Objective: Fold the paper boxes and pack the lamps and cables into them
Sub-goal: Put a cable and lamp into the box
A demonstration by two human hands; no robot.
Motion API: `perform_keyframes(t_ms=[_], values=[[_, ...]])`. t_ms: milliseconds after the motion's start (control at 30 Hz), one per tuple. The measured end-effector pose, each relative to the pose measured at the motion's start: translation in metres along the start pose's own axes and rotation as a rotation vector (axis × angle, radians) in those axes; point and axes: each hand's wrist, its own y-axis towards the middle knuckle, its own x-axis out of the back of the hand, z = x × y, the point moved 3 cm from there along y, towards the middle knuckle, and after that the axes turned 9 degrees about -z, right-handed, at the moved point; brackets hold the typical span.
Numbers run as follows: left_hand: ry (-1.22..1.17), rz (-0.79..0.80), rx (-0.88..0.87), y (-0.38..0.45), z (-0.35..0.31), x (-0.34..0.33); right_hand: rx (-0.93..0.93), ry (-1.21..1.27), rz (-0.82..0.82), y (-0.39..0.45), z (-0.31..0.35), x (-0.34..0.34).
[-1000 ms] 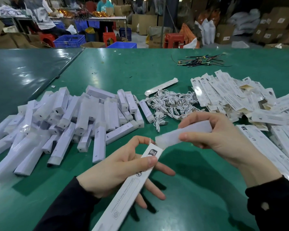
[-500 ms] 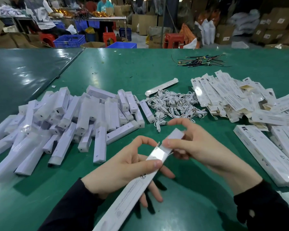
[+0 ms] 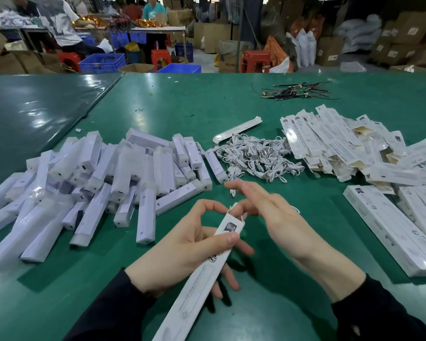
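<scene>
My left hand [image 3: 182, 252] grips a long white paper box [image 3: 202, 276] near its open top end, thumb across the printed face. The lamp is almost fully inside the box, and the fingertips of my right hand [image 3: 276, 217] press at the box mouth with the other fingers spread loosely. A big heap of white lamps in plastic sleeves [image 3: 96, 183] covers the left of the green table [image 3: 182, 107]. White coiled cables [image 3: 256, 156] lie in a pile behind my hands. Flat unfolded boxes [image 3: 342, 143] are heaped at the right.
Packed boxes [image 3: 391, 227] lie in a row at the right edge. One sleeved lamp [image 3: 236, 130] lies alone behind the cables. A bundle of coloured wires [image 3: 295, 91] sits far back. People, blue crates and cartons stand beyond the table.
My right hand has pushed the lamp down into the box held by my left hand; the lamp went from fully outside to almost hidden inside. My right fingers let go and now touch the box mouth.
</scene>
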Motion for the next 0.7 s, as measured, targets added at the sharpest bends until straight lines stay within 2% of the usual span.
perform_keyframes(t_ms=[67,200,233,267,333,367,433,500,533,600,700], values=[[0.001,0.03,0.008,0.0,0.002,-0.003,-0.032,-0.082,0.06,-0.002,0.0,-0.001],[0.022,0.066,0.02,0.0,0.004,-0.008,-0.058,-0.154,0.291,-0.006,0.007,-0.013],[0.017,0.044,0.023,0.001,0.004,-0.008,-0.039,-0.116,0.269,-0.005,0.009,-0.011],[0.002,0.008,0.028,0.002,0.004,-0.008,-0.026,-0.06,0.178,-0.001,0.01,-0.005],[-0.017,-0.08,0.024,0.002,0.003,-0.004,0.026,0.005,-0.127,0.01,0.003,0.018],[-0.016,-0.124,0.013,0.002,0.002,-0.002,0.062,-0.042,-0.297,0.014,-0.002,0.033],[-0.009,-0.201,-0.008,0.003,0.0,0.003,0.086,-0.445,-0.512,0.02,-0.013,0.059],[-0.005,-0.244,-0.017,0.004,-0.001,0.005,-0.007,-0.893,-0.478,0.026,-0.03,0.073],[-0.003,-0.253,-0.018,0.004,-0.001,0.006,-0.061,-1.002,-0.442,0.028,-0.035,0.076],[0.004,-0.251,-0.025,0.004,-0.002,0.006,-0.098,-1.038,-0.416,0.028,-0.039,0.073],[0.004,-0.234,-0.05,0.002,-0.005,0.004,-0.01,-0.957,-0.406,0.028,-0.037,0.069]])
